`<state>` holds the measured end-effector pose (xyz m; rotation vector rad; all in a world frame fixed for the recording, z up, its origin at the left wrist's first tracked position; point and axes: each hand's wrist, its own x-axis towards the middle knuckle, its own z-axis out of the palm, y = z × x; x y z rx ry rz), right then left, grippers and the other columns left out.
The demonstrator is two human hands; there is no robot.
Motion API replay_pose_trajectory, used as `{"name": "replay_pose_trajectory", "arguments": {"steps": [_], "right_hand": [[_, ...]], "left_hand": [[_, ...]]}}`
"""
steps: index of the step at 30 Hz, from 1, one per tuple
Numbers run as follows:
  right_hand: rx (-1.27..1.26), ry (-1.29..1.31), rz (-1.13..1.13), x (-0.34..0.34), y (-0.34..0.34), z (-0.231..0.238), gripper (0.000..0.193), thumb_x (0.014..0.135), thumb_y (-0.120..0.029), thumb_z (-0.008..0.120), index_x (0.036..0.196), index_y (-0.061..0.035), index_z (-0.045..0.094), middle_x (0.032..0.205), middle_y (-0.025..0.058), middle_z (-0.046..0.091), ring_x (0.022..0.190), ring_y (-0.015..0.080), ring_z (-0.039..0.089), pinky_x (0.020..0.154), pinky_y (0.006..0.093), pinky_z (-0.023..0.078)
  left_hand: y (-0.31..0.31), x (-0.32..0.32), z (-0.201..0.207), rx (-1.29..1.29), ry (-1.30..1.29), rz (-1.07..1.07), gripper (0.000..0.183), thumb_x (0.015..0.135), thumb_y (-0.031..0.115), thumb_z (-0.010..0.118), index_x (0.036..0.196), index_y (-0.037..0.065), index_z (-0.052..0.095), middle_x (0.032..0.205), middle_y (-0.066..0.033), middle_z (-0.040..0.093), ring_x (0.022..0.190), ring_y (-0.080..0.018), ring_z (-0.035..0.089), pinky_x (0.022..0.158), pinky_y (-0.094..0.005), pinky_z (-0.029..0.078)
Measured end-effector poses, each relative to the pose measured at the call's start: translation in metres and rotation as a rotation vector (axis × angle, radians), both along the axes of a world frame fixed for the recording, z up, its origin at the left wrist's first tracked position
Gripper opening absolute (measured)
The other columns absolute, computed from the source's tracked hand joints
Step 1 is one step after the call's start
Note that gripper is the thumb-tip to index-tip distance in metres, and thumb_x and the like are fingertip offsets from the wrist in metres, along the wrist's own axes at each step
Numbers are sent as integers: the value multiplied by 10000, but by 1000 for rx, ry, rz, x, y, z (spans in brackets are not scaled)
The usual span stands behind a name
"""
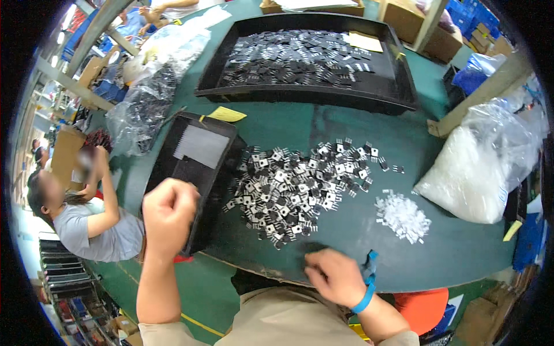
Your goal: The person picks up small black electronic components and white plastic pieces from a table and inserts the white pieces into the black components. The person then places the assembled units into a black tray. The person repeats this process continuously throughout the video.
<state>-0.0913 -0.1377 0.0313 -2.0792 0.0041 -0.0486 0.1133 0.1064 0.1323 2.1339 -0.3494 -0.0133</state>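
My left hand (170,216) is closed above the near end of a narrow black tray (163,163); whatever its fingers hold, if anything, is hidden. In that tray lies a pale grey block of small pieces in rows (201,144). My right hand (336,278), with a blue wrist strap (365,297), is curled at the table's near edge, and its fingertips do not show clearly. Beyond it spreads a loose pile of black, three-legged transistors (288,187) with metal faces. To the right sits a small heap of white, translucent pieces (403,216).
A large black tray (306,94) of similar transistors stands at the back of the green table (277,124). A bulging clear bag of white pieces (470,167) rests at the right. Crumpled plastic bags (144,104) lie at the left, near a seated person (95,225).
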Motion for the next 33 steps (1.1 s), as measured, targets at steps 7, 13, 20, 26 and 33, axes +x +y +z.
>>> {"name": "replay_pose_trajectory", "arguments": {"steps": [7,13,20,26,33], "right_hand": [[-418,-153,-359,55,-26,-7,202,825,-59,724,1011,-45,645,955,151,631,840,373,641,713,444,523],[-516,-125,-351,69,-26,-18,145,843,-52,704,977,-54,648,966,140,634,847,376,641,711,451,521],[-269,-89,-157,32,-26,8,203,850,36,642,1036,-42,665,935,154,641,827,369,633,709,433,521],[39,74,-70,23,1,20,238,887,34,646,1118,-23,649,975,174,674,863,337,668,742,371,538],[-376,-200,-135,68,-9,-6,257,824,54,671,1061,-44,681,942,141,645,835,345,649,716,395,530]], "left_hand": [[-65,-74,-59,-74,343,-472,156,866,113,772,909,25,652,728,-29,643,630,-72,563,577,-256,476],[-92,-105,-90,-84,625,-585,188,939,169,696,1008,-1,657,824,-84,701,708,-124,629,672,-289,527],[-79,-111,-116,-203,744,-461,278,982,145,644,1223,6,626,943,-16,684,774,-66,601,671,-233,497],[-69,-107,-115,-409,985,-440,224,1010,103,591,1214,21,634,946,-57,700,677,-72,577,573,-218,461],[-50,-103,-121,-700,1106,-292,166,1018,76,575,1157,-2,621,987,-96,716,664,-80,604,520,-217,456]]}}
